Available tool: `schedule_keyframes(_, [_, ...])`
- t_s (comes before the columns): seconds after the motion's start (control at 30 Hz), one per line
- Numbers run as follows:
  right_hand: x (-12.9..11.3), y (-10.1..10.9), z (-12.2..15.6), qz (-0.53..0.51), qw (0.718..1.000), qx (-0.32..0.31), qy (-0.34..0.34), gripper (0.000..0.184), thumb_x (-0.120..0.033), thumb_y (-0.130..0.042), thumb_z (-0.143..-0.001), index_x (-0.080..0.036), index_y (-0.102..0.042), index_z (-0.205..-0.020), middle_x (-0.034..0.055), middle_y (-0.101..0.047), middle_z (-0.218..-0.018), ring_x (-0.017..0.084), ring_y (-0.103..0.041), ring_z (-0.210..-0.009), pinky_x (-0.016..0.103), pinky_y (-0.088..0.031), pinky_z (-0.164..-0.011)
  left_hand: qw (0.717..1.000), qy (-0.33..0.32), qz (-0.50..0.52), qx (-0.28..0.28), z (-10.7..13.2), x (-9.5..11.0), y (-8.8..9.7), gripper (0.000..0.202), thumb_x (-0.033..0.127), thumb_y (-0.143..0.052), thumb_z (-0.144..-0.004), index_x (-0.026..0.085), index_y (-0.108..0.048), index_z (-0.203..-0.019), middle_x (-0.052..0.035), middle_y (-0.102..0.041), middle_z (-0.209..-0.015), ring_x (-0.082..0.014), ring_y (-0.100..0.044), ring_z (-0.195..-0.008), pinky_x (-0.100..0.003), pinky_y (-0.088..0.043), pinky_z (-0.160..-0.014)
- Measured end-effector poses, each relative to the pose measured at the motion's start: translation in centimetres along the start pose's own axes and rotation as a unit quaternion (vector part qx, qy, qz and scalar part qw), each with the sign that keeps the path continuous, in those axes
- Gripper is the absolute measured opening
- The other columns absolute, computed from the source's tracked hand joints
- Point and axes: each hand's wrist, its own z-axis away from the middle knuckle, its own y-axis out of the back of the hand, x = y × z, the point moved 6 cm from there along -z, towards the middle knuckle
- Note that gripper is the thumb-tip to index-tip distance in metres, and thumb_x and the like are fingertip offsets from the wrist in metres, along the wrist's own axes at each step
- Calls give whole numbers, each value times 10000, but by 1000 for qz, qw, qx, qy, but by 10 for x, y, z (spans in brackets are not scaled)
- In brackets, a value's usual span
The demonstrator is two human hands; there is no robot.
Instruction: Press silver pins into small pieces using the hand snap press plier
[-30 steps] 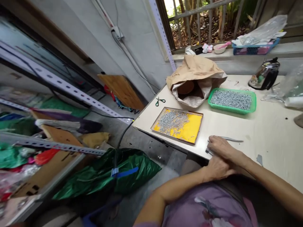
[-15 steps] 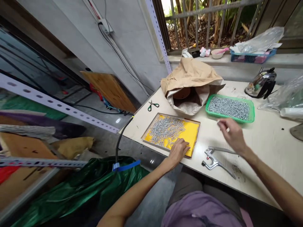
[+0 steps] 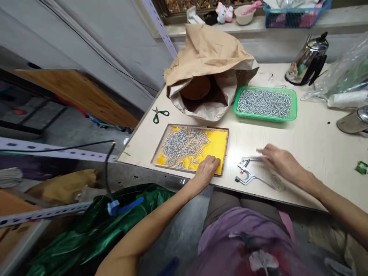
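Note:
My left hand (image 3: 206, 170) rests over the near right part of a shallow tray (image 3: 226, 147) with a yellow bottom. Its fingers are curled together, and what they hold, if anything, is hidden. Small silvery metal pins (image 3: 184, 145) lie heaped on the tray's left side. My right hand (image 3: 283, 161), slightly blurred, hovers at the upper handle of a metal plier-like hand press (image 3: 249, 173). Its fingers reach leftward and apart, with nothing visible in them; whether they touch the handle I cannot tell. Behind stands a green plastic basket (image 3: 236, 111) full of similar metal pieces (image 3: 264, 102).
A large brown paper sack (image 3: 212, 50) gapes behind the tray. Green-handled scissors (image 3: 156, 114) lie left of it. Toward the back right are a shiny kettle (image 3: 306, 61), clear plastic bags (image 3: 342, 76) and a metal cup (image 3: 352, 120). The table edge runs before my lap.
My right hand has come down from near the green basket to the hand press, its pinched fingers spreading. My left hand stays at the tray, fingers more curled. The view has tilted down.

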Motion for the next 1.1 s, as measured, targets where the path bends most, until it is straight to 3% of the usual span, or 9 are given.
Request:
schedule_keyframes(0.07, [-17, -23, 33, -9, 998, -57, -5, 212, -274, -431, -977, -188, -621, -1016, 55, -607, -915, 154, -614, -722, 267, -459, -602, 1000, -11, -2, -12, 0, 2, 4, 219, 79, -465, -922, 171, -637, -822, -90, -595, -863, -225, -550, -874, -317, -472, -724])
schedule_keyframes(0.13, [-24, -39, 53, 8, 997, -72, -31, 147, -246, -479, -954, -191, -605, -1003, 54, -606, -928, 159, -610, -734, 262, -431, -566, 1000, -1, 21, -5, -1, 5, 14, 211, 77, -491, -906, 169, -631, -778, -94, -609, -861, -226, -568, -883, -320, -483, -735])
schedule_keyframes(0.23, [-25, -52, 64, 33, 996, -67, -52, 147, -204, -448, -960, -187, -593, -938, 55, -606, -906, 158, -593, -743, 259, -390, -554, 986, 42, 157, 25, -2, 15, 28, 131, 118, -574, -878, 162, -654, -785, -70, -647, -839, -195, -608, -839, -305, -500, -759])
schedule_keyframes(0.3, [-24, -54, 63, 56, 995, -64, -43, 208, -163, -402, -969, -181, -589, -879, 53, -607, -866, 150, -574, -722, 266, -368, -568, 950, 95, 298, -2, -2, 28, 25, 66, 151, -620, -852, 158, -670, -809, -30, -650, -752, -147, -613, -691, -262, -507, -668])
schedule_keyframes(0.4, [-19, -49, 58, 113, 992, -52, -29, 245, -69, -390, -936, -172, -593, -848, 54, -611, -830, 154, -546, -697, 286, -332, -586, 857, 192, 469, -91, -1, 52, 3, 62, 180, -647, -821, 140, -662, -776, 32, -579, -560, -87, -522, -460, -194, -434, -457])
schedule_keyframes(0.47, [-15, -46, 56, 139, 989, -46, -26, 255, -18, -401, -903, -171, -596, -840, 53, -610, -810, 157, -527, -681, 293, -305, -586, 805, 242, 529, -114, 0, 65, -9, 95, 183, -659, -803, 131, -639, -727, 58, -525, -479, -65, -465, -395, -164, -373, -387])
schedule_keyframes(0.57, [-13, -44, 56, 151, 987, -39, -27, 264, 11, -411, -880, -168, -597, -827, 55, -607, -798, 157, -502, -658, 299, -282, -587, 765, 286, 567, -107, 1, 75, -22, 161, 212, -687, -784, 127, -606, -674, 82, -472, -414, -38, -392, -343, -138, -299, -339])
schedule_keyframes(0.8, [-12, -52, 58, 150, 987, -34, -38, 275, -8, -394, -895, -173, -610, -854, 67, -611, -820, 172, -511, -687, 317, -300, -605, 750, 309, 575, -106, 5, 79, -37, 281, 321, -743, -766, 123, -591, -636, 89, -440, -364, -28, -346, -293, -145, -242, -318])
schedule_keyframes(1.1, [-12, -51, 57, 120, 990, -52, -57, 294, -23, -362, -917, -160, -617, -867, 81, -617, -823, 176, -507, -691, 320, -272, -575, 766, 332, 521, -176, 4, 80, -32, 174, 214, -681, -844, 101, -633, -721, 87, -456, -353, -35, -381, -283, -137, -305, -329])
